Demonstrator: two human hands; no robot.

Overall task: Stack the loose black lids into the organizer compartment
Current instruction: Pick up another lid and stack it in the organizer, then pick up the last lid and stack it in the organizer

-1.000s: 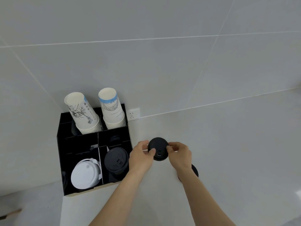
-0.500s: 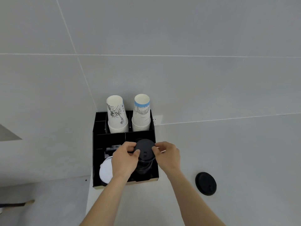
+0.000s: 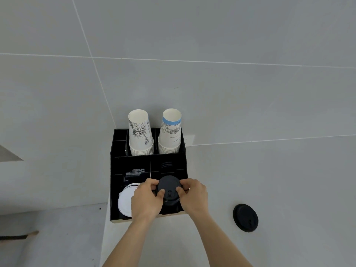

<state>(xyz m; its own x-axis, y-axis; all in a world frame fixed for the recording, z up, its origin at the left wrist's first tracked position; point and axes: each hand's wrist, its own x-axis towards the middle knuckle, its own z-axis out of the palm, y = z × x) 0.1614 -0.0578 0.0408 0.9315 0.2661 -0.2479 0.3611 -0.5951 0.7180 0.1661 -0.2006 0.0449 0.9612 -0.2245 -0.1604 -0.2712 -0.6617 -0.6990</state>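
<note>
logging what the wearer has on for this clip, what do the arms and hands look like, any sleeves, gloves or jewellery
Both forearms are bare as far as the frame shows, with no sleeve edge in view. The left hand and right hand wear no gloves. No watch, bracelet or ring shows on either wrist or on the fingers. No markings, straps or cables are visible on either arm.

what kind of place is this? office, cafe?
Probably a coffee or drinks station, cafe or office pantry; can't tell which. A black organizer on a pale counter holds stacked paper cups, white lids and black lids; a wall outlet sits behind.
</note>
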